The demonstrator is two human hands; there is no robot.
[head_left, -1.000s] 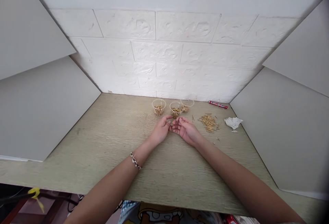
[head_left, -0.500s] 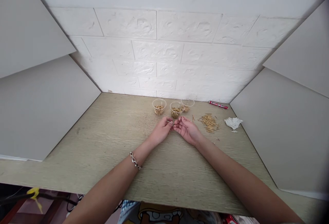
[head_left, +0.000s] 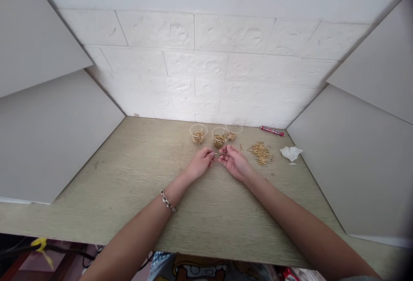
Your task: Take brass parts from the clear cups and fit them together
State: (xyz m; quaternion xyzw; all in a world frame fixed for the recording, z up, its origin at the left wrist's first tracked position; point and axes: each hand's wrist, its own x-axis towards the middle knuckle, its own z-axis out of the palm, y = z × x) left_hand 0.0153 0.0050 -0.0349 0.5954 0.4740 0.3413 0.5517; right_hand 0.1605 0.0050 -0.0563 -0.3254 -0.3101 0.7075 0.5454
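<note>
My left hand [head_left: 199, 163] is closed in a pinch, and the tip of a small gold-coloured metal pin [head_left: 215, 154] sticks out from its fingertips. Facing it a short gap away, my right hand [head_left: 235, 162] is palm up with curled fingers. Its thumb and index fingertips meet, but whatever they may hold is too small to make out. Just beyond the hands stand three clear plastic cups holding small gold parts: a left cup [head_left: 198, 134], a middle cup [head_left: 220, 138] and a back right cup [head_left: 234, 127]. A pile of gold pins [head_left: 261, 153] lies right of my right hand.
A crumpled white tissue [head_left: 291, 153] and a red wrapped stick [head_left: 272, 131] lie on the table at the right. White brick-patterned wall [head_left: 193, 66] rises behind. Grey panels flank both sides, the left panel [head_left: 58, 139] and the right panel [head_left: 351, 160].
My hands have drawn slightly apart; their fingertips were almost meeting before. The pin tip now shows at my left fingertips. The whole view has shifted a little.
</note>
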